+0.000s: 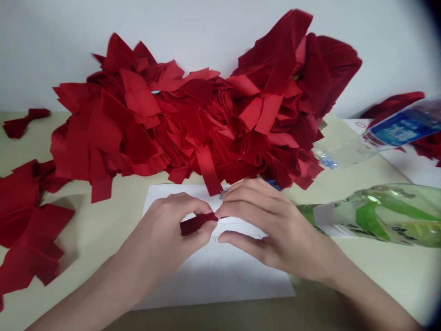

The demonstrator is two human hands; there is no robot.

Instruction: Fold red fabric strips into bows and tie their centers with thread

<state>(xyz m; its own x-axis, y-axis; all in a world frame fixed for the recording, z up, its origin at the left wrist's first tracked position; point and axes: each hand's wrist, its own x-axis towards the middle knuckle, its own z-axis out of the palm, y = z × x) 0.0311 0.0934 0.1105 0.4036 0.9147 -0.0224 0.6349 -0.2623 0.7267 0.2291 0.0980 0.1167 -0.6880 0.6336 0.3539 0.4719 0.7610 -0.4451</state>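
A small folded strip of dark red fabric (195,224) is pinched between the thumb and fingers of my left hand (172,225). At the strip's right end, the fingertips of my right hand (265,216) touch or nearly touch it. The right thumb is spread apart below those fingers, and a sliver of red shows behind them. Both hands are above a white paper sheet (220,280) with thin printed lines. Beyond them lies a large heap of red fabric strips (196,119), with one strip hanging down onto the paper's far edge.
More red strips (34,234) lie at the left, with a small twisted red piece (20,124) farther back. On the right, a clear bottle with a blue label (396,131) and a green-patterned bottle (379,214) lie sideways. A pale wall (200,32) stands behind the table (96,230).
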